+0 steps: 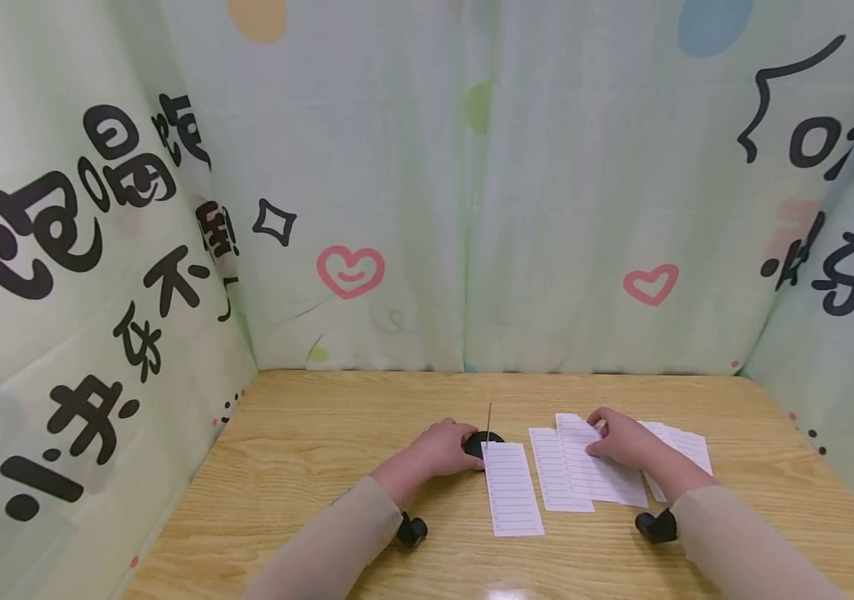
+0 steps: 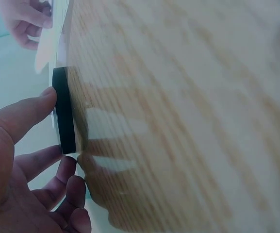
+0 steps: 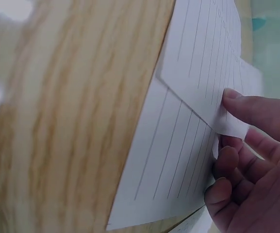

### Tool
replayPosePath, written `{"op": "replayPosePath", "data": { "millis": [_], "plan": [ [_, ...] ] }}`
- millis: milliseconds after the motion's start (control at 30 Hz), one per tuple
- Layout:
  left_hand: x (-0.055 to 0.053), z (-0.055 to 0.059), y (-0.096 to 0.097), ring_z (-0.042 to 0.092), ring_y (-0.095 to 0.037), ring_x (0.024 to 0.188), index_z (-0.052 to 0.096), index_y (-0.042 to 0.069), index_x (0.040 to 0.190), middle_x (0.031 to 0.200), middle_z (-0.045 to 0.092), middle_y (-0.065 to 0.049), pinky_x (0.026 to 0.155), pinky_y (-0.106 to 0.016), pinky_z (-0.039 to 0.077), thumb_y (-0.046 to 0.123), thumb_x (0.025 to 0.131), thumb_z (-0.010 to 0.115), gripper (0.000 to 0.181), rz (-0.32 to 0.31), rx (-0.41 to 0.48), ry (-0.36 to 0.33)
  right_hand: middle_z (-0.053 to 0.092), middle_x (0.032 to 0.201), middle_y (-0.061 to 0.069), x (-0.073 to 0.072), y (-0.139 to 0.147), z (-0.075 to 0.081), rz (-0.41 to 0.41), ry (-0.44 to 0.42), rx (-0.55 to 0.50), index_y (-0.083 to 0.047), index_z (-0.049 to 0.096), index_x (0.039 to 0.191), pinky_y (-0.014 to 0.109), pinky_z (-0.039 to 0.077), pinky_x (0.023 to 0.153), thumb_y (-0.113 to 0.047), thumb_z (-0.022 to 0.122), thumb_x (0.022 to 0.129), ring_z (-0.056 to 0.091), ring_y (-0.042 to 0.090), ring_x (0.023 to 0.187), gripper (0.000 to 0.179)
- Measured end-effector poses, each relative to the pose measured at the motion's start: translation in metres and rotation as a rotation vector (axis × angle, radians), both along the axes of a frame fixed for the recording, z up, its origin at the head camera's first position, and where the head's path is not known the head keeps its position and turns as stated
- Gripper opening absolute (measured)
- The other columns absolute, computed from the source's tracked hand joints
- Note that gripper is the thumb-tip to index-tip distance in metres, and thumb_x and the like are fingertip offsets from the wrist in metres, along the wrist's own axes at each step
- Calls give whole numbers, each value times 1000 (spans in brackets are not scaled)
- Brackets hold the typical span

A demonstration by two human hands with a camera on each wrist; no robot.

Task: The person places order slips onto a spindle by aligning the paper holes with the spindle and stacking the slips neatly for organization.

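My left hand [image 1: 441, 447] holds the round black base [image 1: 474, 443] of a paper spike, whose thin metal rod stands upright. In the left wrist view, thumb and fingers grip opposite edges of that base [image 2: 64, 111]. A lined paper slip [image 1: 514, 492] lies at the spike, its far end overlapping the base. Farther right, my right hand [image 1: 619, 439] pinches a lined slip [image 3: 198, 53] between thumb and fingers, over another slip [image 3: 164, 155]. That lower slip sticks out to the right of the hand in the head view, largely hidden by it.
To the left of the pinched slip, another lined slip [image 1: 552, 479] lies partly beneath it. More slips [image 1: 685, 442] are fanned out beyond the right wrist. The wooden table [image 1: 307, 467] ends at a printed curtain [image 1: 427, 317] at the back and sides.
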State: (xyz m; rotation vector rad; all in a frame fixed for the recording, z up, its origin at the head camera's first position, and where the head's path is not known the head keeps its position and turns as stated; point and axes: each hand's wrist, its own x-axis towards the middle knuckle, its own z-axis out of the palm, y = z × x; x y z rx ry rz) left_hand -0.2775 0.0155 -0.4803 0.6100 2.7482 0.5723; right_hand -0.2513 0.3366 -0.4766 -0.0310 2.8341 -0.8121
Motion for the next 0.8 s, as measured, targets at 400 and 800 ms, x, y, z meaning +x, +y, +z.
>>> {"op": "replayPosePath", "data": {
  "millis": [400, 800],
  "plan": [
    [1, 0, 3, 53, -21, 103, 58, 19, 140, 119, 58, -7, 93, -36, 47, 40, 85, 78, 63, 1, -3, -7, 54, 96, 14, 3, 6, 2, -36, -4, -42, 7, 40, 139, 38, 43, 70, -8, 64, 93, 52, 24, 80, 54],
    [5, 5, 0, 53, -23, 106, 56, 18, 142, 122, 57, -9, 95, -37, 46, 39, 86, 77, 63, -12, -9, -10, 56, 104, 15, 13, 1, 7, -35, 83, -81, -2, 41, 143, 35, 44, 67, -5, 53, 98, 53, 23, 81, 47]
  ]
}}
